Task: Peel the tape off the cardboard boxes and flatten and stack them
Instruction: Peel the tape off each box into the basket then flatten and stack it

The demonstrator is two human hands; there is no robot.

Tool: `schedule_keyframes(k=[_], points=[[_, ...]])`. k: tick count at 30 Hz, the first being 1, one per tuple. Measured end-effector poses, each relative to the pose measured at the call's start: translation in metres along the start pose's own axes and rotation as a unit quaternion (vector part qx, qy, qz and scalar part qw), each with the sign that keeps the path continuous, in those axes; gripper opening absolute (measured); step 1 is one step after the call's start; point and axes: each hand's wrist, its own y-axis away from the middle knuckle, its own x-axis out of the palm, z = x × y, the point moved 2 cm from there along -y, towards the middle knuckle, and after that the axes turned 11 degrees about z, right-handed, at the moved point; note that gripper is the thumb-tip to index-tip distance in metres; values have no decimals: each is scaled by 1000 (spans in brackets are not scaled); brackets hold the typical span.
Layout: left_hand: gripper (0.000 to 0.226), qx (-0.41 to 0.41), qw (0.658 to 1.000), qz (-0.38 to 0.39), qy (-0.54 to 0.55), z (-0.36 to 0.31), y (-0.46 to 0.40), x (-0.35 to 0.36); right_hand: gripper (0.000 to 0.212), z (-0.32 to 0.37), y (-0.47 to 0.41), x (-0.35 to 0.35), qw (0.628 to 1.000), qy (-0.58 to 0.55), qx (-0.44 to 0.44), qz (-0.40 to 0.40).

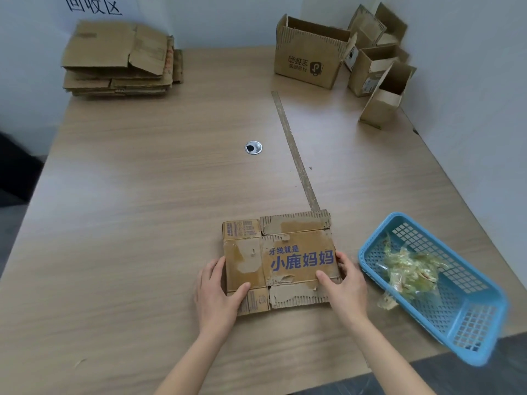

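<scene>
A flattened cardboard box (pixel 281 260) with blue printed characters lies on the wooden table (pixel 142 223) near its front edge. My left hand (pixel 218 295) holds the box's left side, thumb on top and fingers along the edge. My right hand (pixel 343 283) grips its right side the same way. A stack of flattened boxes (pixel 119 58) sits at the far left corner. Several unflattened open boxes (pixel 310 52) stand at the far right.
A blue plastic basket (pixel 462 317) holding crumpled peeled tape (pixel 410 269) sits at the right front, partly over the table edge. A long strip of brown tape (pixel 296 155) lies on the table. A metal cable grommet (pixel 253 147) is mid-table. A wall runs behind.
</scene>
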Motion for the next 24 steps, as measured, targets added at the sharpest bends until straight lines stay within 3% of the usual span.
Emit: schedule_keyframes(k=[4,9,14,24], points=[[86,16,992,6,128,-9,10,-15,70,14,10,2,999,-39,-18,3],[89,34,991,-25,127,-34,12,-81,67,80,22,-9,995,-52,-84,21],[91,82,985,-110,102,-77,22,-193,59,198,42,-30,977,-45,-207,11],[88,185,938,-271,107,-122,102,-434,61,433,136,-29,920,-50,-388,7]])
